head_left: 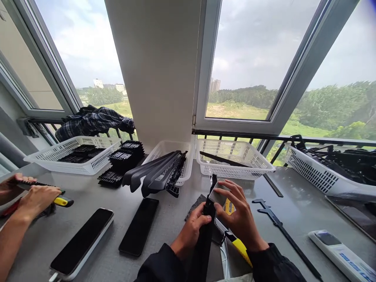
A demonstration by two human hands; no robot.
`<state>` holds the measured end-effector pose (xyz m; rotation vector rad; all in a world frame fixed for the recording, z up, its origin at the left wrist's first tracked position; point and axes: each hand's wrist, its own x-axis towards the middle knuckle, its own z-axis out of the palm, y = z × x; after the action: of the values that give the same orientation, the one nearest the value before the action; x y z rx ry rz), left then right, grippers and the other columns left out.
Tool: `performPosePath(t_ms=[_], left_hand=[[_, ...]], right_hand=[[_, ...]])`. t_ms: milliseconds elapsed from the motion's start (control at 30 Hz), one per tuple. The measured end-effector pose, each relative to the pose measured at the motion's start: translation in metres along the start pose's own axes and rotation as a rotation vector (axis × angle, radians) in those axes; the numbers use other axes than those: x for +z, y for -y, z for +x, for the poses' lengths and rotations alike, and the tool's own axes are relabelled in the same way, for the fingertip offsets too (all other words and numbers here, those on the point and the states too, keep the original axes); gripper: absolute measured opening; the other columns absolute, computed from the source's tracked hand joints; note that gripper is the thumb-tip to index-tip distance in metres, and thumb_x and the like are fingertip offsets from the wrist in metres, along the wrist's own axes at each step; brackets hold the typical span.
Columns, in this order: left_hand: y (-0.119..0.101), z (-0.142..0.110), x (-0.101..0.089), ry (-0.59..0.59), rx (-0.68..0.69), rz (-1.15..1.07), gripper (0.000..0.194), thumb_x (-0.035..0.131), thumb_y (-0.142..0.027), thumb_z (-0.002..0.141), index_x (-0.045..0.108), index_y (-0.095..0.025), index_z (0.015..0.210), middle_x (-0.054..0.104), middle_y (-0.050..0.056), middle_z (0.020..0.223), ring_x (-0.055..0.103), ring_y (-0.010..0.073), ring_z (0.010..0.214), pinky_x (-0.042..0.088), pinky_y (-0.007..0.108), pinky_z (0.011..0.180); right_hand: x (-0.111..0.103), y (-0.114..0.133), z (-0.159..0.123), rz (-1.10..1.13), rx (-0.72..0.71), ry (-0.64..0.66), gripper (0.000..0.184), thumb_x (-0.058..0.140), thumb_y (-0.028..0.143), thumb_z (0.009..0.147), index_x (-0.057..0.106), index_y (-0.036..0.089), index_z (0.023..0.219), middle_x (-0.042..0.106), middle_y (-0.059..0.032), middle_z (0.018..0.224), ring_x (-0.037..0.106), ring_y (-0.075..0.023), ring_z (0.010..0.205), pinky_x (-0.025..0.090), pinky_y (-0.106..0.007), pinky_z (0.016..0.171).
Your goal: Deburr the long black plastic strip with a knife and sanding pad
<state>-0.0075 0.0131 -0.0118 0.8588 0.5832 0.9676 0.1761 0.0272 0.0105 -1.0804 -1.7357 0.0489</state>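
My left hand (194, 225) is closed round a long black plastic strip (204, 239), which runs from my lap up and away, its far end tilted upward. At that far end my right hand (237, 207) pinches a small flat, light grey rectangular piece (217, 191) against the strip, fingers partly spread above it. I cannot make out exactly what the flat piece is. Under my right wrist lies a yellow-and-black utility knife (241, 250). Another yellow item (229, 206) shows behind my right fingers. A dark grey cloth-like pad (195, 206) lies beyond my left hand.
Left, a co-worker's hands (38, 199) hold a black part and a yellow-handled tool (61, 201). Two phones (139, 227) (84, 241) lie nearer. White baskets (235, 168) line the back, one bearing long black parts (158, 168). Right are calipers (282, 229) and a white device (337, 250).
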Motion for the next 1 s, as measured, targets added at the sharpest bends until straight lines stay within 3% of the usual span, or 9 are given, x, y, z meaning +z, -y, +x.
performPosePath(t_ms=[167,300,367,467,700,867,1000], left_hand=[[0.005,0.002,0.001,0.064,0.002,0.041,0.05,0.085,-0.042,0.076,0.074,-0.016,0.117,0.071,0.007,0.1,0.06,0.0196,0.084,0.047,0.029,0.078],[0.009,0.002,0.002,0.123,0.007,0.073,0.059,0.086,-0.047,0.078,0.071,-0.016,0.126,0.072,0.007,0.095,0.061,0.0188,0.078,0.048,0.029,0.074],[0.01,0.0,0.002,0.14,-0.006,0.1,0.065,0.085,-0.048,0.081,0.067,-0.017,0.135,0.072,0.007,0.092,0.061,0.0179,0.074,0.048,0.029,0.073],[0.01,-0.004,0.001,0.148,-0.015,0.173,0.067,0.084,-0.048,0.085,0.064,-0.018,0.141,0.07,0.005,0.088,0.061,0.0177,0.074,0.049,0.03,0.074],[0.011,-0.004,-0.002,0.173,0.015,0.273,0.065,0.083,-0.048,0.086,0.066,-0.017,0.141,0.067,0.005,0.087,0.062,0.0201,0.08,0.049,0.031,0.077],[0.008,-0.003,-0.003,0.196,0.009,0.289,0.067,0.084,-0.049,0.085,0.067,-0.017,0.141,0.065,0.005,0.087,0.056,0.017,0.074,0.044,0.028,0.071],[0.008,0.0,-0.006,0.162,-0.005,0.288,0.066,0.083,-0.047,0.085,0.066,-0.017,0.142,0.063,0.002,0.083,0.049,0.0125,0.066,0.038,0.025,0.063]], right_hand=[[-0.01,-0.008,0.001,0.093,0.273,-0.189,0.03,0.063,0.046,0.1,0.08,0.025,0.114,0.074,-0.0094,0.122,0.067,-0.0335,0.116,0.052,-0.051,0.1],[-0.02,-0.013,0.003,0.187,0.461,-0.213,0.039,0.058,0.055,0.096,0.077,0.023,0.105,0.075,-0.0091,0.111,0.069,-0.0318,0.104,0.054,-0.043,0.085],[-0.02,-0.014,0.004,0.197,0.498,-0.202,0.038,0.064,0.056,0.092,0.073,0.024,0.11,0.073,-0.0089,0.116,0.068,-0.0318,0.109,0.055,-0.042,0.088],[-0.017,-0.014,0.003,0.16,0.483,-0.187,0.044,0.074,0.053,0.086,0.066,0.026,0.121,0.068,-0.0087,0.127,0.063,-0.0319,0.12,0.054,-0.046,0.099],[-0.014,-0.016,0.0,0.093,0.457,-0.262,0.056,0.076,0.051,0.088,0.058,0.027,0.136,0.061,-0.0094,0.134,0.058,-0.031,0.124,0.053,-0.051,0.105],[-0.021,-0.004,0.002,-0.064,0.252,-0.295,0.074,0.079,0.042,0.085,0.048,0.029,0.151,0.051,-0.0128,0.152,0.054,-0.0361,0.135,0.049,-0.059,0.109],[-0.018,0.009,0.002,-0.041,0.132,-0.154,0.073,0.073,0.032,0.085,0.045,0.029,0.153,0.049,-0.0145,0.156,0.055,-0.0382,0.136,0.048,-0.062,0.112]])
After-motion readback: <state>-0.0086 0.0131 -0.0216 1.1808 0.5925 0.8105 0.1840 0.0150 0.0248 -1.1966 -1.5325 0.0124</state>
